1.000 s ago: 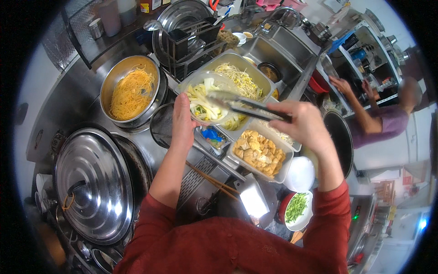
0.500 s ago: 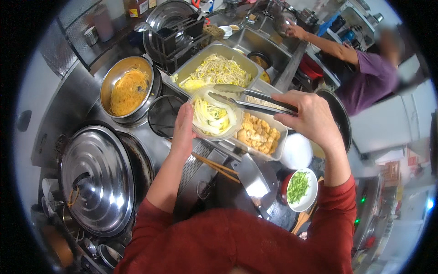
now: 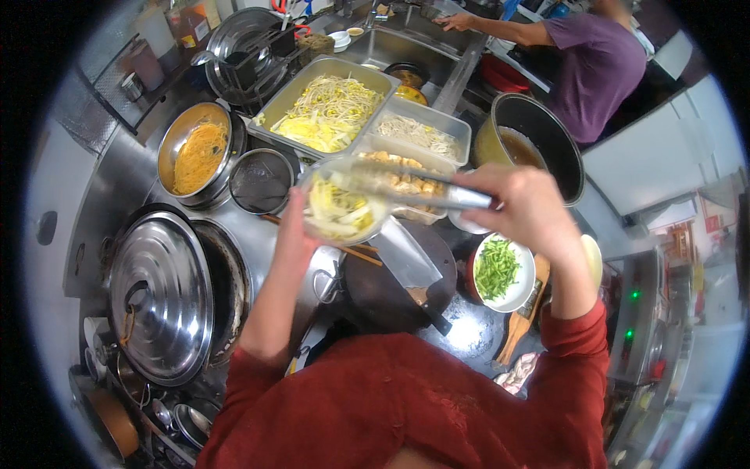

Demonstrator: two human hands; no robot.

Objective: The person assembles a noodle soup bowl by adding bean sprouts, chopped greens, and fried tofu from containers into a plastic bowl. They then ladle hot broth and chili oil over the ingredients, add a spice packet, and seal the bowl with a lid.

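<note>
My left hand point(image 3: 291, 238) holds a clear bowl point(image 3: 367, 234) by its left side, in the air over the counter. Pale cabbage strips and yellow sprouts lie in it. In my right hand point(image 3: 525, 205) are metal tongs point(image 3: 474, 198), smeared by motion. Their tips reach over the bowl's right side; whether they pinch anything cannot be made out. Beyond the bowl stands a deep metal tray point(image 3: 275, 139) with bean sprouts and cut cabbage. Right of that tray is a container of pale thin strips point(image 3: 418, 134), and nearer, one of golden-brown fried pieces point(image 3: 406, 184).
Below my hands, a cleaver point(image 3: 406, 258) rests on a dark round board point(image 3: 367, 293). Right of it is a white bowl of chopped greens point(image 3: 498, 270). Orange noodles point(image 3: 203, 156), a sieve point(image 3: 262, 181) and a large lidded pot point(image 3: 160, 301) stand left. A person point(image 3: 598, 70) works beyond a deep pot point(image 3: 539, 148).
The view has shifted, bringing more of the deep pot and cleaver into sight. The tongs have come lower across the bowl. The other person's arm and body have moved.
</note>
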